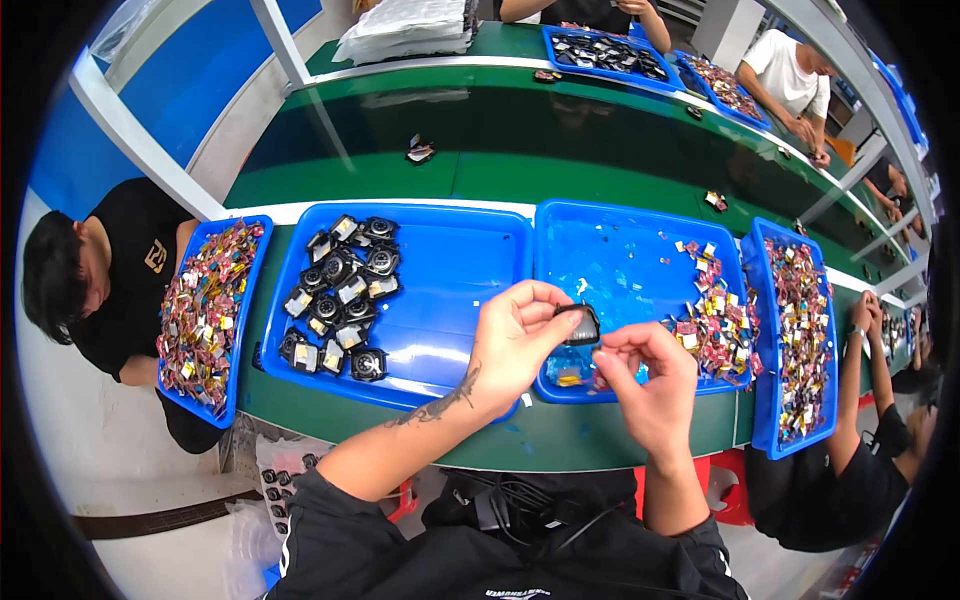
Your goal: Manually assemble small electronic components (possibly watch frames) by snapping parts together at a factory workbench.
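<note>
Pinched between thumb and fingers of the left hand (515,340), a small black plastic casing (582,325) is held over a blue rectangular plastic tray (625,245) in the head view; the right hand (655,385), at its four o'clock, has thumb and fingers close together, around what I cannot tell. From the casing, small red, yellow and white parts (725,312) lie at three o'clock in that tray, round-faced black casings (350,288) at nine o'clock in a second blue plastic tray (460,290).

Shiny plastic casing (577,325), smooth glossy plastic trays (450,290), reflective green bench (560,165), matt cloth shirt (430,555)
</note>
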{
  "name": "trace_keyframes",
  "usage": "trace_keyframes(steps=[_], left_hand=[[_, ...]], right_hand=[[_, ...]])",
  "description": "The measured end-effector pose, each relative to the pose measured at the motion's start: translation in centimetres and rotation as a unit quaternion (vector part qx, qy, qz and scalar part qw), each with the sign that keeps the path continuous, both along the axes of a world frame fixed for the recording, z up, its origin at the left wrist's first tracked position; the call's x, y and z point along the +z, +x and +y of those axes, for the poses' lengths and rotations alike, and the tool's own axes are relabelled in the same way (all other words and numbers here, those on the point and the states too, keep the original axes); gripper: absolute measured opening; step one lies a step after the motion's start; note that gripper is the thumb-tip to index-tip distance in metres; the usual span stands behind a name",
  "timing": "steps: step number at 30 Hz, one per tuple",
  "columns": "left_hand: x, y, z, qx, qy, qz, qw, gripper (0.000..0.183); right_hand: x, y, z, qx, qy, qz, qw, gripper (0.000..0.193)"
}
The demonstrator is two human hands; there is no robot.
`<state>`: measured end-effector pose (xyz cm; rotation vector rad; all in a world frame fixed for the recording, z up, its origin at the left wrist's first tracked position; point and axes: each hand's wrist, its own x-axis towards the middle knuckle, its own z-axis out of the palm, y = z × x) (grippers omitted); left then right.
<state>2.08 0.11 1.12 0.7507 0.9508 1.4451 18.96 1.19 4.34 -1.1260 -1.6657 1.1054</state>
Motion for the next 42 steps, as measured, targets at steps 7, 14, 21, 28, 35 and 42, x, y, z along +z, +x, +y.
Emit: trace_keyframes(steps=[7, 14, 21, 28, 35, 42], left_hand=[[0.0, 0.4, -0.8, -0.091, 0.02, -0.022, 0.995, 0.038], [0.3, 0.9, -1.0, -0.097, 0.078, -0.032, 0.992, 0.042], [0.2, 0.8, -1.1, -0.109, 0.076, -0.014, 0.991, 0.043], [0.3, 0.8, -1.3, -0.111, 0.084, 0.015, 0.99, 0.043], [0.2, 0.9, -1.6, -0.118, 0.095, 0.03, 0.988, 0.042], [0.0, 1.0, -1.8, -0.119, 0.139, 0.008, 0.983, 0.039]], right_hand=[[1.3, -0.5, 0.4, -0.023, 0.111, -0.094, 0.989, 0.01], [1.9, -0.6, 0.6, -0.041, 0.132, -0.1, 0.985, 0.011], [1.8, -0.4, 1.0, -0.012, 0.151, -0.11, 0.982, 0.013], [1.6, -0.1, 1.0, -0.004, 0.119, -0.086, 0.989, 0.01], [2.1, 0.2, 1.1, -0.007, 0.17, -0.123, 0.978, 0.011], [3.0, 0.1, 0.6, -0.034, 0.246, -0.127, 0.96, 0.021]])
